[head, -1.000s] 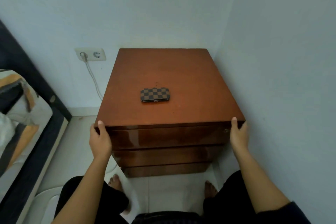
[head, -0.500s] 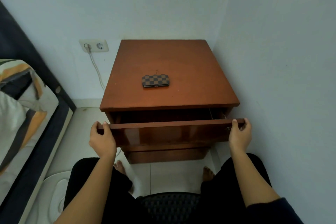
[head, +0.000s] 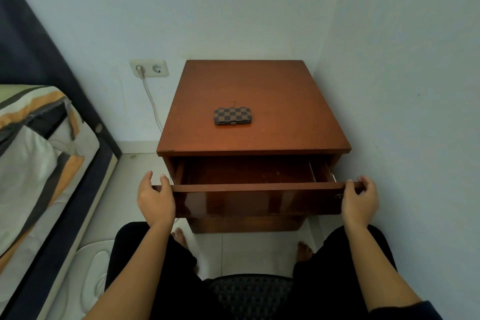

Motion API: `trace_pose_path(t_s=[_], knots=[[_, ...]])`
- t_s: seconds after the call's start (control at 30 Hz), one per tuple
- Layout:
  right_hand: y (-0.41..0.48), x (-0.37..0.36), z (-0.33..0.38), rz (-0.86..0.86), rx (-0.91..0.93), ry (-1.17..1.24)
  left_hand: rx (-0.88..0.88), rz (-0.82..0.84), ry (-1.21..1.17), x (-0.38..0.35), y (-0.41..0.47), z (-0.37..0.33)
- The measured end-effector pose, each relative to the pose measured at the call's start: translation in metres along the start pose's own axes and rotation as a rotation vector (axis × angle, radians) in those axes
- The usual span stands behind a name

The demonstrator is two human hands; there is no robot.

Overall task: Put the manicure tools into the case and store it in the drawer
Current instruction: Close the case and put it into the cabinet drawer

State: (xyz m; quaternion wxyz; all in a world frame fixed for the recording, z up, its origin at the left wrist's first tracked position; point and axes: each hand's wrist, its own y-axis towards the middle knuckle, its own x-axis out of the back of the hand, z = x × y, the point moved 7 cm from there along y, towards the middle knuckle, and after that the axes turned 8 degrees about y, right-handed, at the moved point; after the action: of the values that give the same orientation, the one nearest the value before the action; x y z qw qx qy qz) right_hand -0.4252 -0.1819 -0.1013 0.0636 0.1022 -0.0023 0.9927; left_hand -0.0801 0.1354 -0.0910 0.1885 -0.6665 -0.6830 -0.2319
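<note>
A small checkered brown case (head: 232, 115) lies closed on top of the wooden nightstand (head: 285, 112). The top drawer (head: 257, 199) is pulled partway out and its inside looks bare. My left hand (head: 155, 200) grips the left end of the drawer front. My right hand (head: 359, 201) grips the right end. No loose manicure tools are in view.
A wall stands close on the right of the nightstand. A wall socket (head: 149, 68) with a white cable hangs at the left. A bed (head: 33, 158) with striped bedding fills the left side. My knees and bare feet are on the tiled floor below the drawer.
The top drawer went from closed to pulled out towards me, with both hands on its front ends. The view shifted back from the nightstand.
</note>
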Motion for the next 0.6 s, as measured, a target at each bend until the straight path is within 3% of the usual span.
trace_pose_path(t_s=[0.13,0.23,0.43,0.6], knots=[[0.007,-0.015,0.033,0.101,0.201,-0.132,-0.280,-0.004,0.140,-0.010,0.021,-0.045],[0.002,-0.045,0.060,0.240,0.337,-0.207,-0.444,0.087,0.184,-0.030,0.032,-0.080],[-0.025,-0.157,0.113,0.637,0.605,-0.279,-0.588,0.310,0.341,-0.090,0.056,-0.113],[-0.035,-0.251,0.125,0.927,0.641,-0.501,-0.595,0.414,0.552,-0.128,0.072,-0.112]])
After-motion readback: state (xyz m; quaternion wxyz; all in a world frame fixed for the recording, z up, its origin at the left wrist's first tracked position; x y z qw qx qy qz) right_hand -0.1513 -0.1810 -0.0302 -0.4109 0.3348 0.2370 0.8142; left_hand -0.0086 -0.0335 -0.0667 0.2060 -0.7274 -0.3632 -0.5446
